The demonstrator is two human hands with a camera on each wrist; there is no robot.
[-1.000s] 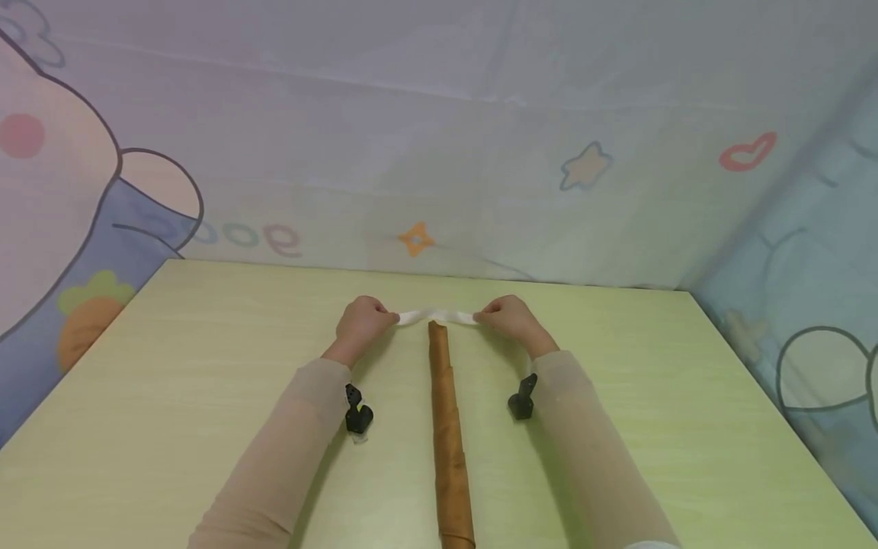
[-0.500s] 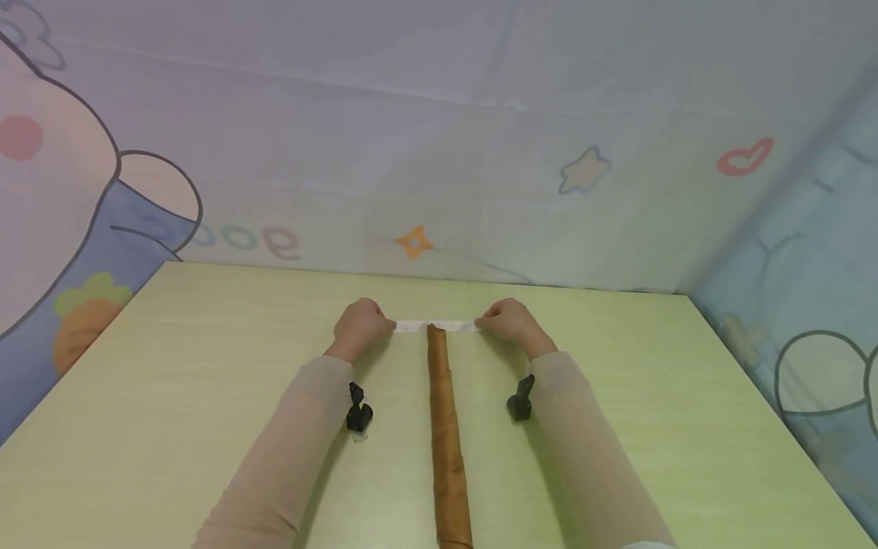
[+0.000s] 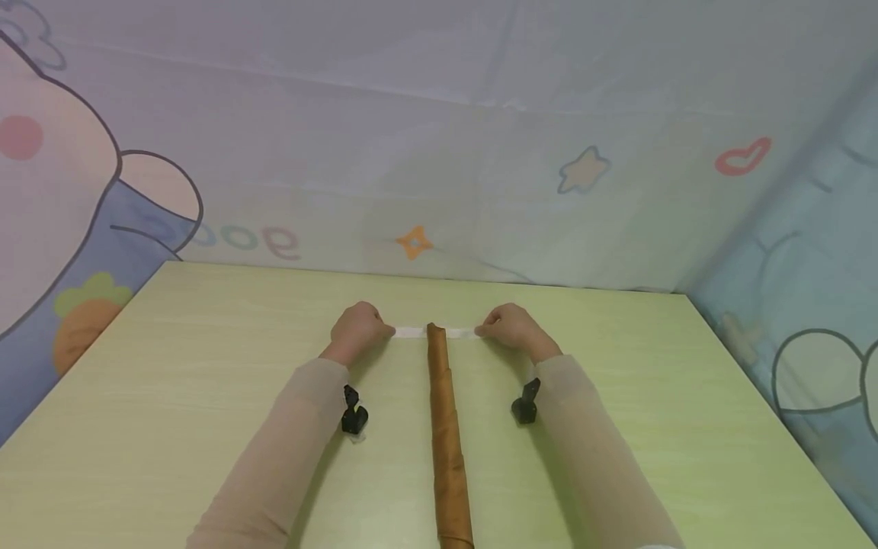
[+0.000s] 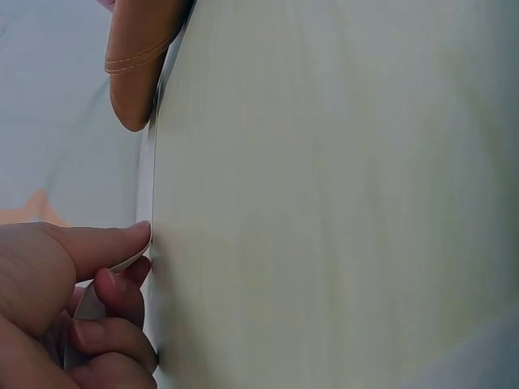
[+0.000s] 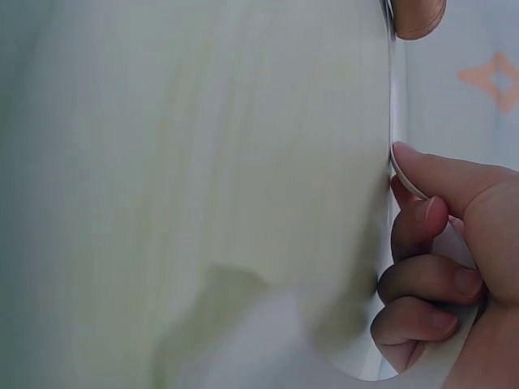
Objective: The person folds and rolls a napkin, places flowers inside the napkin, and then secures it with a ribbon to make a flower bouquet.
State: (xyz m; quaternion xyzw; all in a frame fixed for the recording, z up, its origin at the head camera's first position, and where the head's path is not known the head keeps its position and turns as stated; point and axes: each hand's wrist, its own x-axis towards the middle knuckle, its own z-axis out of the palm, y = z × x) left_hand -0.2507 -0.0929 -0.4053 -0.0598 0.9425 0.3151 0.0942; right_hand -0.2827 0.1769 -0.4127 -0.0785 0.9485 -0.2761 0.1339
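A long brown cloth roll (image 3: 449,442), with stitching along its edge in the left wrist view, lies lengthwise down the middle of the table. A narrow white strip (image 3: 410,332) runs crosswise under its far end, showing on both sides. My left hand (image 3: 358,332) pinches the strip's left end between thumb and fingers, close to the table. On the other side my right hand (image 3: 509,326) pinches its right end in the same way; a loose tail curls into the palm in the right wrist view. The middle of the strip is hidden by the roll.
The pale yellow-green table (image 3: 171,396) reaches back to a printed cloth backdrop (image 3: 343,152), which also stands along both sides. A small black camera mount sits at each wrist, the left one (image 3: 354,415) and the right one (image 3: 526,404).
Both hands have brought the white strip down and slightly nearer. It was arched beyond the roll's far end; now it is straight and passes beneath that end. The roll has stayed put.
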